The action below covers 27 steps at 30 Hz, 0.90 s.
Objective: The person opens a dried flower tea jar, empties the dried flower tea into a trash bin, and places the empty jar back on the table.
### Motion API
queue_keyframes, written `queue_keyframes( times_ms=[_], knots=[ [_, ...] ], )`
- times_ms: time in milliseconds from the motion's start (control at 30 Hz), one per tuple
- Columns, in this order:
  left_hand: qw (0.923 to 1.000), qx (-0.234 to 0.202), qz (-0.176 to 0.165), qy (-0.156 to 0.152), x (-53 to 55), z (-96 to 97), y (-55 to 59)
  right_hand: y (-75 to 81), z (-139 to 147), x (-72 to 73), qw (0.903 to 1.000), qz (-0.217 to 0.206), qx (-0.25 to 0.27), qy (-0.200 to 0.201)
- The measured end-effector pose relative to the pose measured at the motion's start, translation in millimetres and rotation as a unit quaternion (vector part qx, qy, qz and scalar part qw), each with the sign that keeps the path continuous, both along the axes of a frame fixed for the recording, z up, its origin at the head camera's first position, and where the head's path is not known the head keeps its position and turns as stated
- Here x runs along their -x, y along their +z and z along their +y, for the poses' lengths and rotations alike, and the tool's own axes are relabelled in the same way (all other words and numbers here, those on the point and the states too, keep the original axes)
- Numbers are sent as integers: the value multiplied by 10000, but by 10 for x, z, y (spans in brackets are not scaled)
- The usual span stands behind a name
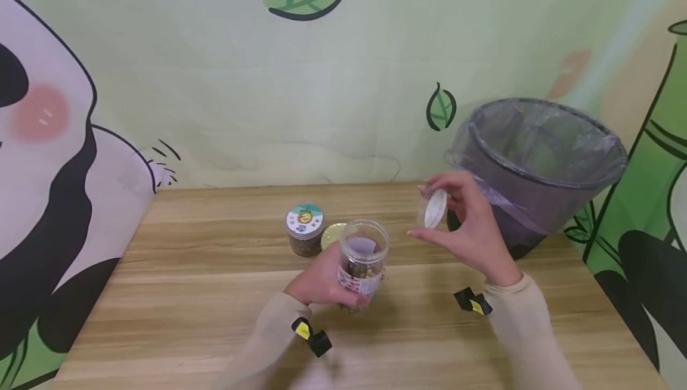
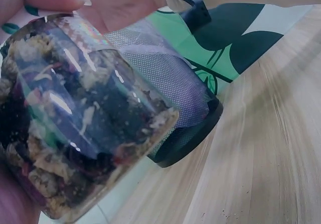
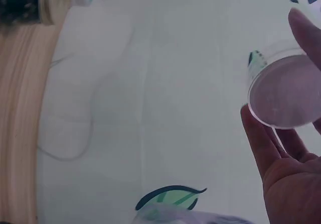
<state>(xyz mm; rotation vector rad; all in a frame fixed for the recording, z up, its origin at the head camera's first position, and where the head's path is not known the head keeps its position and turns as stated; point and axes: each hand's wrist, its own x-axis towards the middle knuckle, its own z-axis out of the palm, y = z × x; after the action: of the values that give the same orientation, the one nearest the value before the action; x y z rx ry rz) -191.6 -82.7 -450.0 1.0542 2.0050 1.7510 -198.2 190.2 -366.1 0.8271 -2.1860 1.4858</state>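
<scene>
Wood-grained surface [image 1: 188, 294] meets a pale green backdrop [image 1: 225, 80] printed with leaves and a panda. Above the surface, near its middle, stands a clear jar [image 1: 362, 271], uncapped and slightly tilted, filled with dark and tan dried pieces, with some reddish bits; a pale label wraps its side. The left hand [image 1: 322, 279] is clamped round it, thumb across the near side. Off to the right and well apart from the jar, the right hand [image 1: 474, 226] is raised, pinching a shallow clear cap [image 1: 435, 209] on edge between thumb and fingers. Just behind that hand sits a mesh bin [image 1: 520, 211] lined with plastic. Beside the jar are a smaller tub [image 1: 306, 244] with a printed lid and a gold disc [image 1: 330, 234], partly hidden by the jar. Left-hand fingers behind the jar are mostly concealed, and the label's wording is unreadable.
</scene>
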Motion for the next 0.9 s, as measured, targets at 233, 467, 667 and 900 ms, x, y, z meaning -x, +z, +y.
queue_keyframes(
  times_ms=[233, 467, 667, 900],
  knots=[
    [9996, 92, 252, 91, 0, 17, 19, -233, 45, 97, 9951, -150, -421, -882],
    [9985, 225, 435, 231, 13, 21, -9, -496, 40, 246, 9831, -592, -1037, -1385],
    [9982, 328, 386, 316, 10, 7, -15, -669, 47, 322, 9751, -911, -1447, -1410],
    [9978, 367, 427, 358, 24, 13, 4, -787, 62, 376, 9655, -949, -1958, -1428]
  ],
)
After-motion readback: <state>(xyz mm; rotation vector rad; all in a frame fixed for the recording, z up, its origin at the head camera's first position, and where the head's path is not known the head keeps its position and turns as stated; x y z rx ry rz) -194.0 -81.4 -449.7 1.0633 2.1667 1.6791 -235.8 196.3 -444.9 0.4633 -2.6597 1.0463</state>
